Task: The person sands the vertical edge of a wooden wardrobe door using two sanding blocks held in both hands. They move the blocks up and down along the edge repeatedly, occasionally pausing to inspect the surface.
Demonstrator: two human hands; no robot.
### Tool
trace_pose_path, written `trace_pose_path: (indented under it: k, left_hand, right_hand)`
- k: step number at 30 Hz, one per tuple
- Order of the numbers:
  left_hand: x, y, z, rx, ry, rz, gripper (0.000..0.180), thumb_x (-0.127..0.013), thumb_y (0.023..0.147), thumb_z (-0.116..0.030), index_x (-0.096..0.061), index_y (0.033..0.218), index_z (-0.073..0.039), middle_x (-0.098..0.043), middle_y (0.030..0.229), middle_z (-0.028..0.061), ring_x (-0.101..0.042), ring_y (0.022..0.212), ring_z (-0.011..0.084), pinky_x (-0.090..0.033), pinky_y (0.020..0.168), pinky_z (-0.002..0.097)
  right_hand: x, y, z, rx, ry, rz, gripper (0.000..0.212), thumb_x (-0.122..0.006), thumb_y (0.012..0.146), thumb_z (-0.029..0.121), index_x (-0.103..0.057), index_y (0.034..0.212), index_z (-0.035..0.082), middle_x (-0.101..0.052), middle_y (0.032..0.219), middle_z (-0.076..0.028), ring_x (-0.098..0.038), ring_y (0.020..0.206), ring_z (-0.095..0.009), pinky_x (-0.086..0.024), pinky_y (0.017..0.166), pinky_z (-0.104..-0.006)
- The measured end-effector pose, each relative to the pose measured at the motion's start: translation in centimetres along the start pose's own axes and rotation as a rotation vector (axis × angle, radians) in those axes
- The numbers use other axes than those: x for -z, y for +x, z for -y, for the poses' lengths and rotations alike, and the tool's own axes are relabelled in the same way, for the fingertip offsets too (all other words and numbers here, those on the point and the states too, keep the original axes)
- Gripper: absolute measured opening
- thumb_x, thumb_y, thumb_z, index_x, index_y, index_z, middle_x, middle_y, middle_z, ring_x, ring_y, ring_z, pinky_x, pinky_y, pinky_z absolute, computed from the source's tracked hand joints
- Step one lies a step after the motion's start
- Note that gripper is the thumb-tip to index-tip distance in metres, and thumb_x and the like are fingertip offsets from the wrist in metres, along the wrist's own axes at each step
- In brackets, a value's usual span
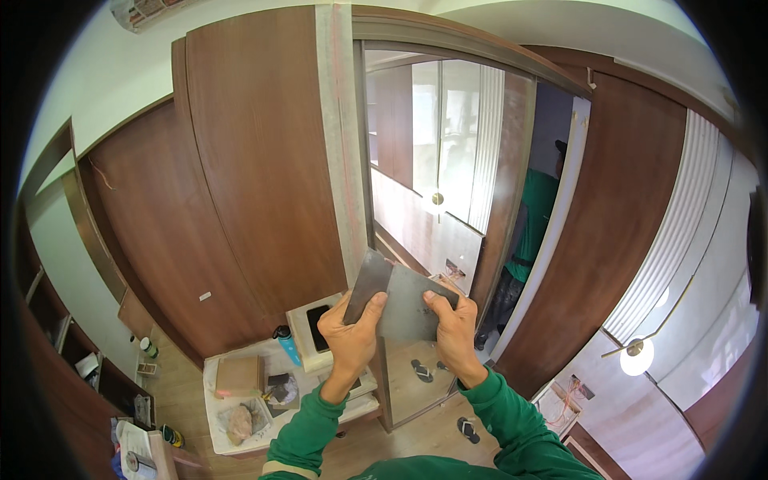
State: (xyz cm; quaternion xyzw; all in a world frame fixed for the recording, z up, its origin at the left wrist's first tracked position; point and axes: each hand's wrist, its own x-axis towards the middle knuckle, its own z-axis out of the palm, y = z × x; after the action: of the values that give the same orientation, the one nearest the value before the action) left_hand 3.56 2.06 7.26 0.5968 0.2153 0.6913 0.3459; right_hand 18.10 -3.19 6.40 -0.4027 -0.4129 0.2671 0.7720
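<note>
Both my hands are raised in front of me, holding a dark grey sheet (410, 308) that looks like sandpaper. A darker strip (368, 282) at its left is either a folded part or a second piece; I cannot tell which. My left hand (350, 334) pinches that darker side, thumb on top and fingers behind. On the opposite side, my right hand (458, 330) grips the sheet's right edge, its thumb pressed on the face. The fingers beneath are partly hidden. Behind the sheet stands a mirrored sliding door (424, 144).
At the lower left, a low white bench (220, 438) bears a cardboard box (238, 376), a plastic bag (242, 422), a blue bottle (286, 347) and a black phone (320, 326). A sandal (467, 430) lies on the floor. In the doorway stands a person in green (538, 208).
</note>
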Motion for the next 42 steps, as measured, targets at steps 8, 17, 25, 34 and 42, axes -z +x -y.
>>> trace_pose_path:
  k: [8, 17, 25, 34, 42]
  left_hand:
    - [3.2, 2.2, -0.8, 0.018, 0.246, 0.273, 0.028, -0.081, 0.091, -0.022, -0.077, 0.101, 0.004, -0.071, 0.081, 0.0035, -0.06, 0.071, 0.0094, -0.049, 0.065, 0.0274]
    - [10.2, 23.6, -18.5, -0.336, 0.148, 0.102, 0.04, -0.081, 0.08, -0.021, -0.071, 0.106, 0.007, -0.073, 0.097, 0.012, -0.071, 0.083, 0.0196, -0.058, 0.079, 0.0332]
    - [7.7, 33.3, -22.0, -0.225, 0.143, 0.189, 0.028, -0.078, 0.082, -0.023, -0.074, 0.094, 0.003, -0.069, 0.09, 0.0081, -0.065, 0.083, 0.0166, -0.053, 0.077, 0.0308]
    - [8.3, 34.1, -20.0, -0.224, 0.141, 0.258, 0.03, -0.077, 0.083, -0.023, -0.074, 0.096, 0.003, -0.07, 0.092, 0.01, -0.065, 0.084, 0.0179, -0.054, 0.078, 0.0322]
    - [8.0, 33.0, -20.2, -0.286, 0.173, 0.256, 0.032, -0.078, 0.083, -0.025, -0.073, 0.095, 0.004, -0.069, 0.092, 0.0109, -0.065, 0.085, 0.0184, -0.054, 0.079, 0.0317]
  right_hand:
    - [1.2, 2.2, 2.5, 0.038, -0.142, 0.264, 0.02, -0.068, 0.096, 0.008, -0.074, 0.11, -0.006, -0.071, 0.091, -0.002, -0.062, 0.086, -0.008, -0.05, 0.078, -0.0245]
    - [0.9, 12.5, 15.3, 1.419, -1.079, 0.392, 0.044, -0.067, 0.085, -0.004, -0.074, 0.125, 0.012, -0.063, 0.129, -0.017, -0.065, 0.115, -0.036, -0.054, 0.095, -0.0431]
    - [-5.6, 23.1, 19.9, 1.941, -1.514, 0.375, 0.071, -0.071, 0.077, -0.006, -0.063, 0.137, 0.031, -0.06, 0.139, -0.004, -0.052, 0.135, -0.026, -0.041, 0.118, -0.0505]
    - [-8.3, 27.3, 22.1, 2.114, -1.585, 0.399, 0.071, -0.07, 0.082, -0.005, -0.06, 0.134, 0.042, -0.054, 0.148, 0.004, -0.046, 0.142, -0.02, -0.037, 0.124, -0.0427]
    - [-10.1, 28.9, 23.2, 2.137, -1.65, 0.557, 0.079, -0.073, 0.078, -0.006, -0.058, 0.137, 0.045, -0.053, 0.147, 0.004, -0.046, 0.142, -0.021, -0.038, 0.125, -0.0415]
